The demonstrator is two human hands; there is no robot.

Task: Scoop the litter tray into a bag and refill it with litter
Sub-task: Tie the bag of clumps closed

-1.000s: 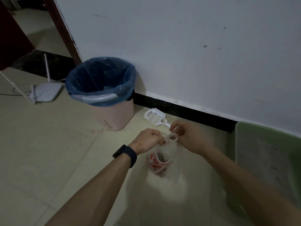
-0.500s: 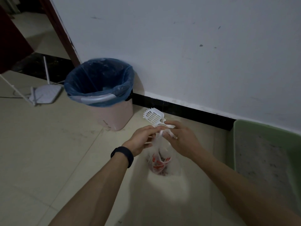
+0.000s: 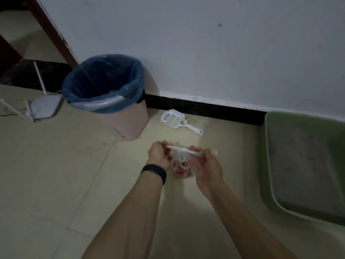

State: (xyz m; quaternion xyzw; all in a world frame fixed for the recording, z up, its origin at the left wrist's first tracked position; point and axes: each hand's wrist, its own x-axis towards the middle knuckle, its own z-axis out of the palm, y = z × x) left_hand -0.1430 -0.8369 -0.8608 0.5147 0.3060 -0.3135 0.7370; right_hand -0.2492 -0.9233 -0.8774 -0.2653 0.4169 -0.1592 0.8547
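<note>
Hands, two, raised above the floor: left hand, dark wristband at the wrist, fingers curled round one end of a stretched white handle strip; right hand pinching the other end between thumb and fingers. Wall, white and scuffed, fills the upper view and meets a black skirting along its foot. Floor, pale tile; the widest stretch lies left of the left forearm, and a narrower lane runs between bin and tray. Litter tray, green, against the skirting at right, cut off by the frame edge; grey litter covers its bottom, and its left rim stands near the right forearm, apart from it. Bin, pink, with a blue liner folded over the rim, close to the skirting at left. Door frame, dark red, slants up from behind the bin. White flat device with thin aerials, on the floor left of the bin. Bag, thin white plastic with red print, hangs below the strip between the two hands; whether it touches the tile cannot be told. Scoop, white and slotted, lies flat just right of the bin near the skirting, its handle pointing toward the tray, apart from both hands.
</note>
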